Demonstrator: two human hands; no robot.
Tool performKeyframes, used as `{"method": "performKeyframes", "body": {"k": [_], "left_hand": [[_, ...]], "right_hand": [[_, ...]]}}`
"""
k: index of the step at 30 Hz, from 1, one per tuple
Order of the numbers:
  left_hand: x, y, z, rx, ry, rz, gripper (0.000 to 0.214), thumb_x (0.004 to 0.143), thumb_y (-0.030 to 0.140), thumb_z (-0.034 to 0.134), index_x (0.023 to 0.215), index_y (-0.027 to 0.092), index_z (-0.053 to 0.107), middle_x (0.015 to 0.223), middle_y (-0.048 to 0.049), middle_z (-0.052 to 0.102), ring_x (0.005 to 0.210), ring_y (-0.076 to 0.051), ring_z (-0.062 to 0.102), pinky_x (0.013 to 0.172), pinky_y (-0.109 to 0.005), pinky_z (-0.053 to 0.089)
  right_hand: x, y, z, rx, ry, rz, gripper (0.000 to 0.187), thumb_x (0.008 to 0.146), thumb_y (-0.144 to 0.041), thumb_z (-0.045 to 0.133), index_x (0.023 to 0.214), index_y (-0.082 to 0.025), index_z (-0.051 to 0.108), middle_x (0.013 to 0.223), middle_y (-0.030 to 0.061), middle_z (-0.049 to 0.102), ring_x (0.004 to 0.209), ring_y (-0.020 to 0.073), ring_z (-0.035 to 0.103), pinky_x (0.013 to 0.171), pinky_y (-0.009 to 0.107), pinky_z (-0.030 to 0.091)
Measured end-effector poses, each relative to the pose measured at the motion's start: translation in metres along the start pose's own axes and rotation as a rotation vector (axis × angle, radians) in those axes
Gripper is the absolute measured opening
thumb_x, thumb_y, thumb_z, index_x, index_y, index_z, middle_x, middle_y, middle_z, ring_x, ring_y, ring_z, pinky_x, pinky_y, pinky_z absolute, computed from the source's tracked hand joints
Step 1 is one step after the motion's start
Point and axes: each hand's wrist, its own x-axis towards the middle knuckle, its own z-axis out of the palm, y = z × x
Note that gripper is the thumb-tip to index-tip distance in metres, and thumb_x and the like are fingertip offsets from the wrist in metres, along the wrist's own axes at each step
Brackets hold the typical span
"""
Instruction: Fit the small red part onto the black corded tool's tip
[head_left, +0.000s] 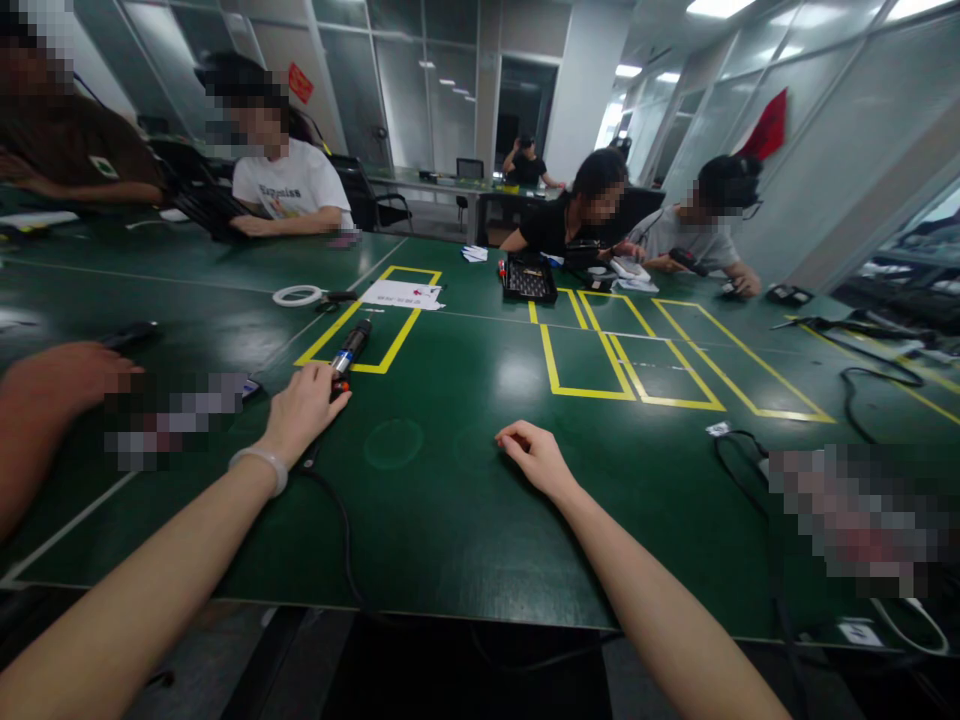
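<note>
My left hand (pixel 302 408) is closed around the near end of a black and blue electric screwdriver (pixel 351 346), which lies on the green table (pixel 450 500) and points away from me into a yellow-taped rectangle (pixel 375 320). Its black cable (pixel 341 520) runs back past my wrist and off the table's front edge. A pale bracelet sits on that wrist. My right hand (pixel 534 455) rests on the table to the right, fingers curled loosely inward, holding nothing I can see.
A white paper sheet (pixel 401 293) and a white ring (pixel 298 295) lie beyond the screwdriver. A black tray of parts (pixel 529 280) sits further back. More yellow-taped boxes (pixel 637 350) lie to the right, black cables (pixel 862 390) at far right. Several people sit around the table; another person's arm (pixel 45 400) reaches in at left.
</note>
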Motion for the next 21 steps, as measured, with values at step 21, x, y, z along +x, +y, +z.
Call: {"method": "performKeyframes", "body": {"k": [21], "left_hand": [[-0.025, 0.171, -0.037, -1.361, -0.724, 0.183, 0.055, 0.088, 0.043, 0.050, 0.134, 0.014, 0.049, 0.079, -0.0020, 0.061, 0.069, -0.013, 0.057, 0.066, -0.027, 0.046]], "right_hand": [[-0.002, -0.003, 0.000, 0.213, -0.082, 0.012, 0.023, 0.085, -0.029, 0.060, 0.106, -0.019, 0.063, 0.082, 0.0011, 0.066, 0.066, 0.0119, 0.056, 0.061, 0.023, 0.043]]}}
